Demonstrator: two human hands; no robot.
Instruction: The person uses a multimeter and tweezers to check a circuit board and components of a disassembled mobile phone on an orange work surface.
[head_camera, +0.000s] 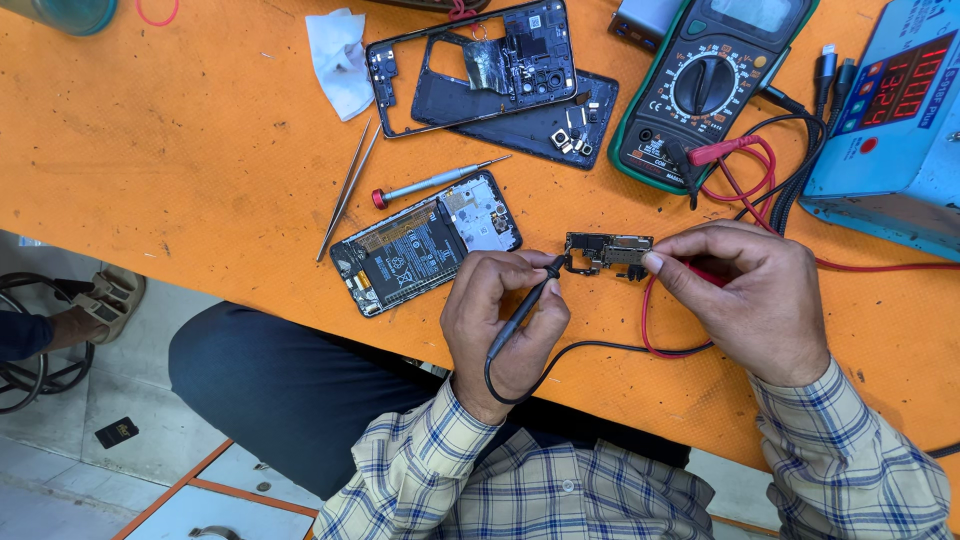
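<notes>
Right, from the head camera I saw the left hand (500, 315) pinching a black test probe (525, 305) like a pen, fingers closed narrowly around its shaft and the tip touching the left end of a small circuit board (607, 252). The right hand (745, 290) had its thumb and forefinger shut on the board's right end; a red lead (665, 330) ran in under that palm, though I couldn't tell whether a second probe sat inside the grip. The board lay at or just above the orange table (200, 150), between the two hands and near the front edge.

I judged that board light, thin, stiff and fragile, with small parts on its face, so the bare end edges looked like the right places to hold, as the right hand did. The probe seemed slim and light, its black cable (590, 348) looping down toward the table edge, where it might snag.

Room was tight. An opened phone (425, 245) lay just left of the left hand, with a screwdriver (440, 180) and tweezers (347, 190) beyond it. A dismantled phone frame (400, 60) and a back cover (545, 130) sat farther up, a multimeter (700, 90) above the right hand, and a blue power supply (890, 130) on the right. Open table lay mostly to the far left; below the edge were only the lap and floor.
</notes>
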